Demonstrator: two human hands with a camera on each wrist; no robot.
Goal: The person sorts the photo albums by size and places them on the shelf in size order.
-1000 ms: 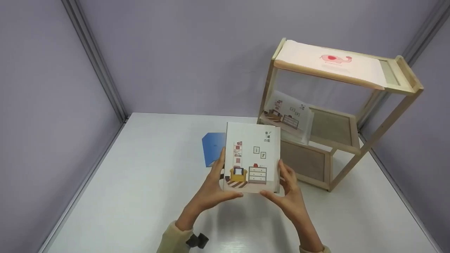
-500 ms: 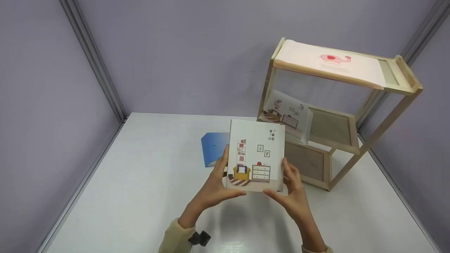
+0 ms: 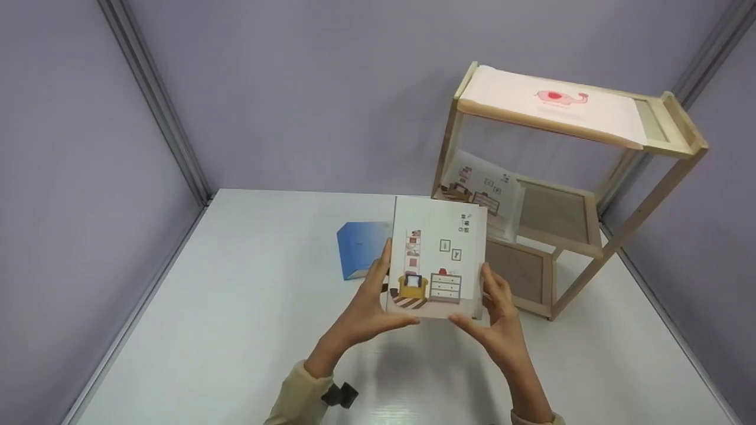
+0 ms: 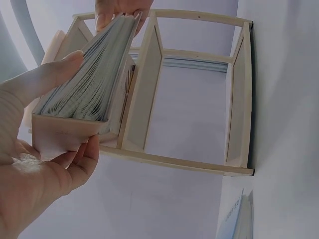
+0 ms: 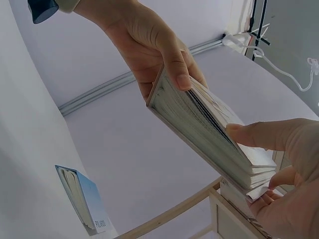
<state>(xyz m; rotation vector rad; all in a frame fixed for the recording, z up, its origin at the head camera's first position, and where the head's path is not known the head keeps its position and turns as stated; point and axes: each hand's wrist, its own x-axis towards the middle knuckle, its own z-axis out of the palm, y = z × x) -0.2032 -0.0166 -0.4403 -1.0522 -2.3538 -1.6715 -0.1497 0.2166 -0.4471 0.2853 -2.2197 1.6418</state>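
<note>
Book (image 3: 437, 260) above table (image 3: 248, 307), edges between both hands (image 3: 366, 313) (image 3: 502, 324)

We look forward and down from the head, close up from either wrist; all share the album (image 3: 437, 258).

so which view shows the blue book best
The right wrist view: nothing blocks the blue book, so cover, lettering and pages show. In the head view, the left hand and held book hide part of it; the left wrist view catches only a cropped piece.
</note>
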